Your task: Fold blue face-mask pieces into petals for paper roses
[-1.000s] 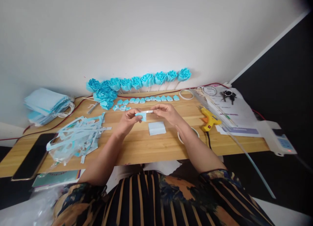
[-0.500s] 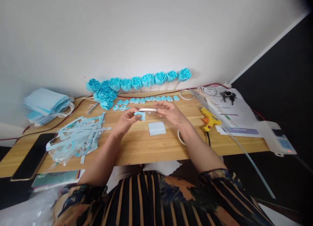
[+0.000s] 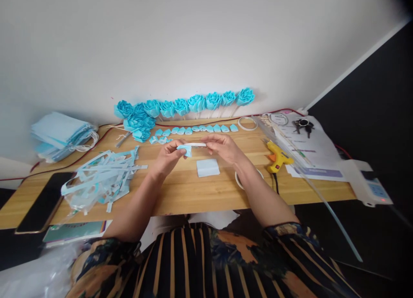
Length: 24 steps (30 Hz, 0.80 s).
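Between the fingers of my left hand (image 3: pixel 166 158) is a small folded piece of light blue fabric (image 3: pixel 185 150). My right hand (image 3: pixel 224 151) grips a narrow roll of white tape (image 3: pixel 197 145), seen edge-on and bridging the gap to my left fingers. Whether a strip of tape is stuck to the fabric I cannot tell. Below the hands a pale blue fabric square (image 3: pixel 208 168) lies flat on the wooden table (image 3: pixel 193 199). Behind them runs a row of small folded blue petals (image 3: pixel 209 128), with a few more pieces (image 3: pixel 158 139) in front at the left.
Blue fabric flowers (image 3: pixel 196 103) lean along the wall. At left are stacked masks (image 3: pixel 61 130), scrap strips (image 3: pixel 103 177) and a phone (image 3: pixel 45 203). At right lie a yellow glue gun (image 3: pixel 276 157), tape rolls (image 3: pixel 248 124), papers with keys (image 3: pixel 303 124) and a power strip (image 3: pixel 368 184).
The tape roll has tilted slightly so its ring looks flatter. Both hands stay close to the same spot, still holding the fabric piece and the tape; the view has shifted a little.
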{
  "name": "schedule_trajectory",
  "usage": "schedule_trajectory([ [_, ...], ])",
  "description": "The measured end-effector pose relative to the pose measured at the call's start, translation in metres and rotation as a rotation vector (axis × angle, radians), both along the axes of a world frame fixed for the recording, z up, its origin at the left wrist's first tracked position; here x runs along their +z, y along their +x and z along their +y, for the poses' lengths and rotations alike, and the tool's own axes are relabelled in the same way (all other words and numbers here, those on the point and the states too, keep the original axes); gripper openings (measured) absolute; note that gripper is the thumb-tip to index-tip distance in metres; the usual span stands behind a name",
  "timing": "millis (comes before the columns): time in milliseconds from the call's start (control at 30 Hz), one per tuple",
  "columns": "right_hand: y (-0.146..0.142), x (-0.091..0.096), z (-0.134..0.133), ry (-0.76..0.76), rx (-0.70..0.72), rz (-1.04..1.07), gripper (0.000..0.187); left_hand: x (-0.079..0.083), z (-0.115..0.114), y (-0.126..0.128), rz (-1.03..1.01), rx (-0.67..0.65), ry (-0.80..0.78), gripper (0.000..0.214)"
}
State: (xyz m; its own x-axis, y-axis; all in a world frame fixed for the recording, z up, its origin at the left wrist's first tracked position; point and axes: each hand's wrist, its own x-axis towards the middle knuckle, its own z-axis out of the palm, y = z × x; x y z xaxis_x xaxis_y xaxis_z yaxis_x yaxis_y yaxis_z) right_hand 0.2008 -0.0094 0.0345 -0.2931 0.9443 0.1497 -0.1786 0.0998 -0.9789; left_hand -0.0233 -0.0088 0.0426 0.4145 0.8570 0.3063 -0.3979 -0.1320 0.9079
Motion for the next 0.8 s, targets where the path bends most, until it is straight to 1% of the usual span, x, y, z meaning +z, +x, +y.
schedule_trajectory([
  [133,0.001,0.0,0.0,-0.013,0.01,0.041,0.023,0.004,-0.001,0.002,-0.022,-0.013,-0.035,0.031],
  [233,0.0,0.002,-0.001,-0.021,0.008,0.039,0.025,0.004,-0.001,0.001,-0.004,-0.006,-0.035,0.032],
  [333,0.0,0.005,-0.001,-0.001,-0.021,0.031,0.025,0.001,-0.003,0.001,0.045,-0.003,0.012,0.029],
  [400,-0.002,0.008,-0.002,0.036,-0.077,0.024,0.027,0.0,-0.006,0.003,0.092,0.029,0.074,0.024],
  [433,-0.003,0.009,-0.002,0.056,-0.119,0.024,0.03,0.0,-0.008,0.005,0.113,0.063,0.12,0.021],
  [500,-0.007,0.011,-0.003,0.063,-0.208,0.045,0.037,0.001,-0.012,0.009,0.163,0.171,0.243,0.015],
  [567,-0.011,0.012,-0.003,0.003,-0.256,0.081,0.038,0.002,-0.016,0.014,0.242,0.307,0.382,0.01],
  [633,-0.015,0.011,-0.004,-0.093,-0.221,0.14,0.038,0.002,-0.018,0.018,0.325,0.42,0.491,0.006],
  [700,-0.018,0.01,-0.006,-0.17,-0.156,0.227,0.04,0.0,-0.018,0.019,0.37,0.51,0.556,0.004],
  [800,-0.021,0.008,-0.009,-0.25,-0.069,0.327,0.041,-0.004,-0.015,0.019,0.394,0.587,0.612,0.006],
])
